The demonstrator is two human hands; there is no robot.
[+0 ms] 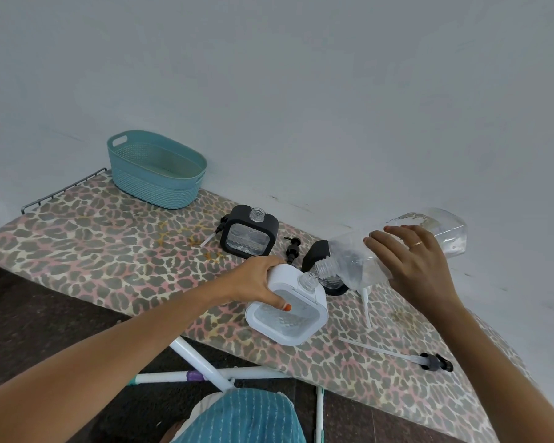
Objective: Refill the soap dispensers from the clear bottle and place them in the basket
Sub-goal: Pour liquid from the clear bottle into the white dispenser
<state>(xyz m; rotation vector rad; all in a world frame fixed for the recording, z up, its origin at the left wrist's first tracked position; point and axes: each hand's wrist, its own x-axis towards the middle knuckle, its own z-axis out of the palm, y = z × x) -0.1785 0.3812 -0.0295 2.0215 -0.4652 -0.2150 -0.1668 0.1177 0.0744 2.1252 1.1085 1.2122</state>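
Observation:
My left hand [260,282] grips a white square soap dispenser [298,314], tilted, its open neck up. My right hand [410,260] holds the large clear bottle [352,257] tipped down to the left, its mouth touching the white dispenser's neck. A black dispenser [249,231] with an open neck stands behind. A second black dispenser [317,254] is mostly hidden behind the clear bottle. The teal basket [155,169] stands at the far left, with nothing visible inside.
All sits on a leopard-print ironing board [109,251] against a pale wall. Loose pump heads lie about: one black pump [293,249] between the dispensers, one with a long tube [429,361] near the front right edge, and a white tube [367,306].

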